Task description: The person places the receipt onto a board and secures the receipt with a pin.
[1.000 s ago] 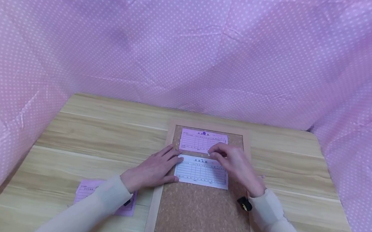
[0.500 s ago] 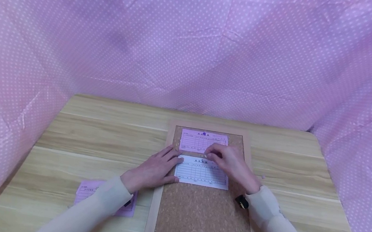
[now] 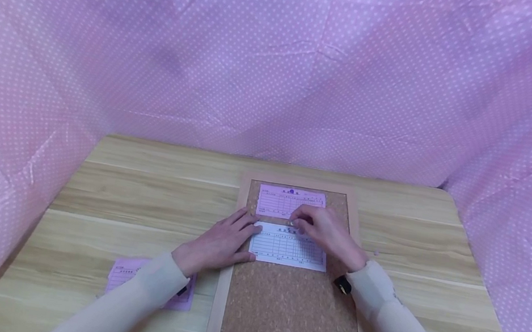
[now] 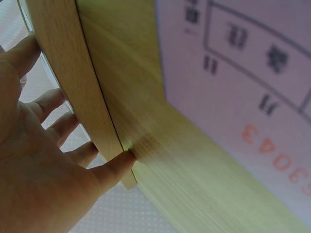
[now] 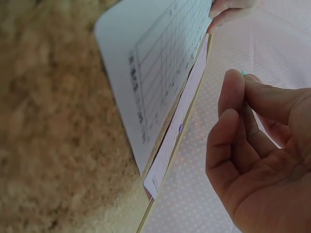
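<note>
The cork board (image 3: 295,314), which has a wooden frame, lies flat on the worktop (image 3: 150,183). On the far part of the cork board is a pink form (image 3: 272,202), and at the top of it sits a purple round piece (image 3: 291,191). A white form (image 3: 284,252) lies just nearer on the same cork board, with a narrow strip of cork between the two.

The left hand (image 3: 224,240) reaches across the left frame of the cork board. Its fingers are spread, and some of the tips rest at the left edge of the white form. The right hand (image 3: 328,233) is over the cork board, near the strip between the forms; its thumb and forefinger pinch a small green-tipped piece (image 5: 244,72), too small to tell its kind.

To the left of the cork board lies pink paper (image 3: 123,271), partly hidden under the left sleeve (image 3: 134,290). Beyond the cork board hangs a dotted pink cloth (image 3: 259,73).
</note>
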`<action>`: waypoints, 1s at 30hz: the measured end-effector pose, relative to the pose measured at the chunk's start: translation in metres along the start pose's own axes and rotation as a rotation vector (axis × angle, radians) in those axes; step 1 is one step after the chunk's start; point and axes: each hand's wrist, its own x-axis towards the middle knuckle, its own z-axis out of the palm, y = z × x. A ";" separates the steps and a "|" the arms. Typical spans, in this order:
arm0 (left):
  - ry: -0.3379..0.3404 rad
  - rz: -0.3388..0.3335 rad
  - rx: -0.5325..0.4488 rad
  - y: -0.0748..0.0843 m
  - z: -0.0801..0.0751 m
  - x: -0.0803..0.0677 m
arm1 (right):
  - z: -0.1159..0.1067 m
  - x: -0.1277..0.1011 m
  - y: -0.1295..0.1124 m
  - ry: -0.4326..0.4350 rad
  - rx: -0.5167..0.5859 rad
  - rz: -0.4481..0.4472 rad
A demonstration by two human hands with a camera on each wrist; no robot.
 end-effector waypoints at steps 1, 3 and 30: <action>0.000 -0.001 0.000 0.000 0.000 0.000 | 0.000 0.001 0.000 -0.007 0.004 0.004; -0.003 -0.006 -0.002 0.000 0.000 0.000 | 0.000 0.002 0.001 -0.020 0.010 0.011; -0.008 -0.013 -0.006 0.003 0.002 -0.002 | 0.006 0.012 0.010 -0.160 -0.012 0.076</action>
